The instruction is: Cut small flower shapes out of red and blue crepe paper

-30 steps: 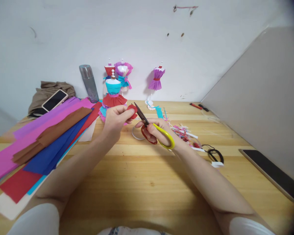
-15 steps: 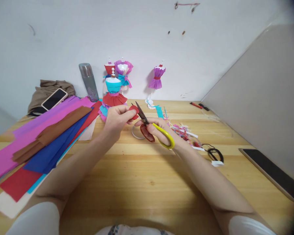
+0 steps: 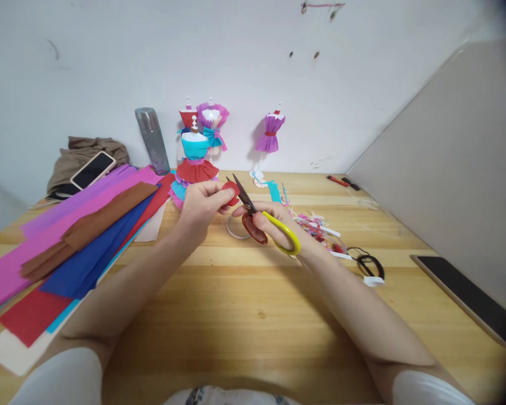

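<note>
Between the thumb and fingers of my left hand (image 3: 203,207) is a small rounded red piece (image 3: 231,193), pinched above the wooden table (image 3: 253,315). My right hand (image 3: 274,222) grips scissors with one yellow and one dark red handle (image 3: 293,239). The dark blades are parted and point up and left, their tips beside the red piece. Just behind my left hand stands a small dress form (image 3: 195,147) in a turquoise top and a red ruffle. A pale ring lies partly hidden below my hands.
Coloured sheets (image 3: 96,242), a phone (image 3: 93,170), brown cloth (image 3: 113,147) and a flask (image 3: 152,140) are at left. A purple-dressed form (image 3: 270,134) stands by the wall. Scraps (image 3: 314,225), a black coil (image 3: 377,267) and a dark tablet (image 3: 464,292) lie at right.
</note>
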Motion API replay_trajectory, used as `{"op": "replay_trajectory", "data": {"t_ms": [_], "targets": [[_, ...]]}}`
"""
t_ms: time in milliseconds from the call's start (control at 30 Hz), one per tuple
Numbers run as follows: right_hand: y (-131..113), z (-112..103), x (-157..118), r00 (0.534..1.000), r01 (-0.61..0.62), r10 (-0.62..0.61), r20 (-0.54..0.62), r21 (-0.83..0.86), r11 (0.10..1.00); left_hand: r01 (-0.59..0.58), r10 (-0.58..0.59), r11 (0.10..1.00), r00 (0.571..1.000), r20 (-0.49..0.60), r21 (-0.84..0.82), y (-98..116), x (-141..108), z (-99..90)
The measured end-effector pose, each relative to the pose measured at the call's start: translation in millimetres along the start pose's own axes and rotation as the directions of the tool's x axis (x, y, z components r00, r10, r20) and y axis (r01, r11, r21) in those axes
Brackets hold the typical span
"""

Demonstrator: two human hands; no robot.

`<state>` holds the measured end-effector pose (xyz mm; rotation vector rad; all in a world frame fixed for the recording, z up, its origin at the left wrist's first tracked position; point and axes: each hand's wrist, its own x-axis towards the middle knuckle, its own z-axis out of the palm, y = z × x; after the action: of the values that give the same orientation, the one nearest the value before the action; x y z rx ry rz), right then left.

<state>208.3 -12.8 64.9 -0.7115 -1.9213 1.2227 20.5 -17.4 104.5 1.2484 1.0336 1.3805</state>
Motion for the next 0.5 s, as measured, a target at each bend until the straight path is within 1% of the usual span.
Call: {"op": "replay_trajectory", "data": {"t_ms": [167,500], "targets": [[-0.6,-0.3,-0.2,1.000,-0.007,0.006,-0.006,-0.003,1.000,0.032,-0.032,0.999,0.999,0.006,0.010,-0.2,-0.5,0.6],[2.6,0.4,0.6,1.000,-0.005,0.005,-0.012,0.021,1.000,0.011,-0.011,1.000,1.000,0.007,-0.004,-0.5,-0.1,0.2]]}}
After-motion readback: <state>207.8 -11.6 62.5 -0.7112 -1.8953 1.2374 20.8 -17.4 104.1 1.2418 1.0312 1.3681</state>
